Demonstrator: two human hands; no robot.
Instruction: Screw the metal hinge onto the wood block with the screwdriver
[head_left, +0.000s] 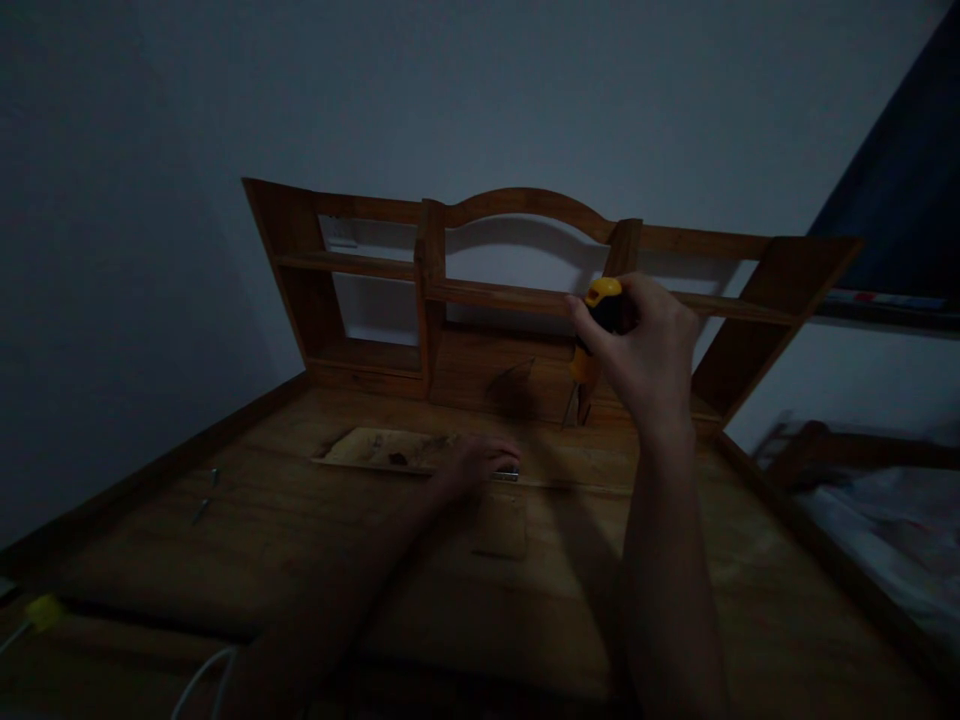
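My right hand (651, 345) is raised over the wooden desktop (300, 540), its fingers wrapped round a screwdriver (587, 362) with a yellow and black handle. The thin shaft points down and does not touch anything that I can make out. Lower and to the left, my left hand (480, 460) rests on the desktop, fingers together over a small shiny metal piece (505, 474), partly hidden under them. This piece lies at the edge of a seam in the wood, by a square paler patch (501, 528). The light is dim.
Behind stands a wooden shelf unit (424, 290) against the wall. Two small metal pieces, perhaps screws, lie at the left: one piece (215, 477) and another (200, 511). A yellow object (45, 611) and a white cord (201, 680) are at the lower left. A pale strip (382, 450) shows in the desktop.
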